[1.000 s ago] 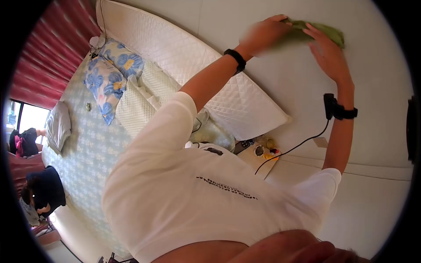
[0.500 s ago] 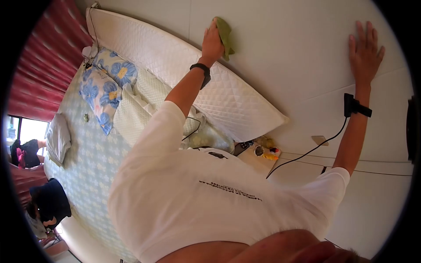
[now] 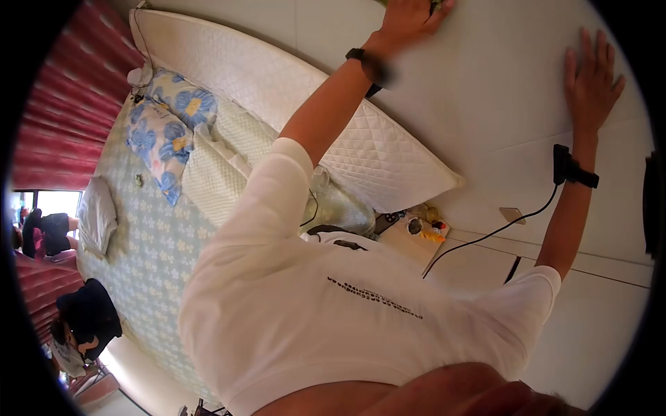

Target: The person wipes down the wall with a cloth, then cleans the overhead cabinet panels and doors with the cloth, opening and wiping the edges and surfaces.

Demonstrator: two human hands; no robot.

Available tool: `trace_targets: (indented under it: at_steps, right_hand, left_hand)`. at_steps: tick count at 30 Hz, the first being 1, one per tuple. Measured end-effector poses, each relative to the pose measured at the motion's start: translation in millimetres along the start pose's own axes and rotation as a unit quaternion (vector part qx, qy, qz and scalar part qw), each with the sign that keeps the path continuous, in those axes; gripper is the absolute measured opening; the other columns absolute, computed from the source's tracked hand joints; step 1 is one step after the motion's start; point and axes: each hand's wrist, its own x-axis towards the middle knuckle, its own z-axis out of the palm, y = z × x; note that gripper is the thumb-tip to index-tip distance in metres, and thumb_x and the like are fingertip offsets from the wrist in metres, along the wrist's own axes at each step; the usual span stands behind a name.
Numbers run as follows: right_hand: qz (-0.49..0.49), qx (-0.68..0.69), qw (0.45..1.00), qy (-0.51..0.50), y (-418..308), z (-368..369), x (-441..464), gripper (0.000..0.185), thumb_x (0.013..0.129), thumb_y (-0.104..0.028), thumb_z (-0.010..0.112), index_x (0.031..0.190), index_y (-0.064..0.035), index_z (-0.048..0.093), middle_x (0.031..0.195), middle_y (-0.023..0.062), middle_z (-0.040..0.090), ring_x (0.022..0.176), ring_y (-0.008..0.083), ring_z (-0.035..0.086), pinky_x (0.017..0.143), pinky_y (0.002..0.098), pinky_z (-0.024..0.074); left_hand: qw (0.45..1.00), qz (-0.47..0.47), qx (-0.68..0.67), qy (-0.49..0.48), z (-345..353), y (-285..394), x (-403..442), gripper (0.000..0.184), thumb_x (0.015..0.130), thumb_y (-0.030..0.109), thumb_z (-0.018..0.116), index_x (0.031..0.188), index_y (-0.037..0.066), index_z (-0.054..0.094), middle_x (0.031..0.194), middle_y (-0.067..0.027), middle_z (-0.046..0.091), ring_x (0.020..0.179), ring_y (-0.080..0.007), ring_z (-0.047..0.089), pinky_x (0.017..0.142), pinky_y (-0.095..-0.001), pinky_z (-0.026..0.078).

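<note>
Left hand (image 3: 408,26) shifted rightward, right hand (image 3: 591,90) splayed

Pale wall (image 3: 506,76) open between left hand (image 3: 404,26) and right hand (image 3: 592,90); unobstructed pass there. Quilted panel (image 3: 368,156) blocks the side beneath the left forearm. Black cable (image 3: 479,240) hangs from the right wrist, an obstacle lower down; cluttered tabletop (image 3: 401,242) nearby.

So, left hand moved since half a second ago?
Yes: the left hand has moved up and right in the picture relative to the white quilted mattress, farther from its edge.
</note>
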Motion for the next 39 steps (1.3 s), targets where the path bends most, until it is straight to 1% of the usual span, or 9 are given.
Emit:
trace_targets:
  at_steps: [11,13,15,18,20,27,32,34,39]
  right_hand:
    - [-0.028,-0.096,0.995,-0.014,22.1,15.7,-6.6,0.058,0.101,-0.064,0.033,0.151,-0.0338,0.04,0.15,-0.0008,0.05,0.138,0.0211,0.047,0.11,0.0557,0.0392]
    - [-0.023,-0.282,0.938,-0.198,35.2,18.3,-11.2,0.061,0.102,-0.062,0.035,0.152,-0.0266,0.04,0.149,0.0036,0.051,0.135,0.0207,0.05,0.104,0.0439,0.0473]
    - [-0.106,-0.409,0.871,-0.249,48.1,25.8,-29.5,0.061,0.102,-0.058,0.04,0.153,-0.0245,0.038,0.151,0.0043,0.048,0.135,0.0202,0.05,0.103,0.0399,0.0499]
    - [-0.241,-0.539,0.776,-0.223,43.7,25.8,-37.7,0.062,0.101,-0.051,0.048,0.156,-0.0251,0.033,0.157,0.0028,0.04,0.138,0.0194,0.048,0.104,0.0395,0.0498]
    - [-0.019,-0.027,0.998,-0.056,-9.5,-16.6,3.0,0.054,0.097,-0.025,0.057,0.148,-0.0124,0.044,0.162,0.008,0.032,0.15,0.0253,0.028,0.124,0.0492,0.0181]
    - [-0.041,-0.108,0.993,-0.029,2.2,-11.8,-1.4,0.054,0.095,-0.028,0.058,0.147,-0.015,0.046,0.162,0.0043,0.032,0.151,0.0231,0.026,0.125,0.0506,0.0132]
    - [0.018,-0.067,0.995,-0.065,-8.4,-23.8,-2.0,0.053,0.095,-0.028,0.057,0.146,-0.014,0.047,0.161,0.0059,0.033,0.15,0.0234,0.026,0.125,0.0505,0.0135]
    - [0.022,-0.057,0.996,-0.057,-8.3,-25.2,-1.2,0.053,0.095,-0.028,0.057,0.145,-0.0136,0.047,0.161,0.0064,0.033,0.15,0.0235,0.026,0.125,0.0505,0.0136]
    - [0.002,-0.041,0.999,-0.035,-3.6,-20.4,-3.3,0.053,0.093,-0.026,0.059,0.144,-0.0122,0.048,0.161,0.0054,0.033,0.15,0.0237,0.026,0.125,0.0504,0.0128]
  left_hand:
    - [0.979,-0.174,-0.032,0.106,21.5,-61.2,-141.0,0.075,0.101,0.044,0.049,0.154,-0.004,0.024,0.157,-0.0353,0.019,0.145,-0.0506,0.023,0.119,-0.0528,0.022]
    - [0.756,-0.605,-0.127,0.215,39.7,-60.7,-165.6,0.075,0.103,0.054,0.036,0.154,0.0,0.028,0.158,-0.0326,0.02,0.143,-0.0507,0.025,0.117,-0.0535,0.025]
    - [0.64,-0.694,-0.275,0.18,56.9,-79.5,-197.9,0.079,0.103,0.061,0.025,0.155,0.001,0.028,0.161,-0.0244,0.022,0.144,-0.0474,0.027,0.117,-0.0513,0.027]
    - [0.563,-0.702,-0.402,0.172,65.3,-31.4,-207.2,0.081,0.102,0.064,0.021,0.157,0.004,0.023,0.165,-0.0171,0.019,0.146,-0.039,0.027,0.118,-0.0483,0.027]
    - [0.519,-0.724,-0.426,0.161,82.2,2.5,-222.3,0.083,0.101,0.067,0.021,0.158,0.007,0.018,0.166,-0.0155,0.016,0.148,-0.0346,0.025,0.119,-0.0468,0.026]
    - [0.408,-0.768,-0.492,0.046,133.4,111.3,-249.0,0.077,0.099,0.068,0.025,0.148,0.01,0.035,0.149,-0.0108,0.042,0.133,-0.0301,0.044,0.114,-0.0472,0.032]
    - [0.594,-0.677,-0.429,0.067,92.7,145.0,-190.5,0.07,0.106,0.049,0.033,0.158,0.005,0.02,0.166,-0.0172,0.012,0.151,-0.0342,0.019,0.121,-0.0445,0.018]
    - [0.869,-0.452,-0.187,0.078,81.3,138.1,-172.3,0.059,0.109,0.036,0.034,0.156,0.003,0.025,0.165,-0.0244,0.01,0.152,-0.0403,0.012,0.122,-0.0473,0.016]
    - [0.933,-0.323,-0.111,0.11,70.6,98.5,-158.7,0.058,0.109,0.035,0.034,0.155,0.001,0.028,0.163,-0.0292,0.011,0.152,-0.0444,0.008,0.122,-0.0493,0.016]
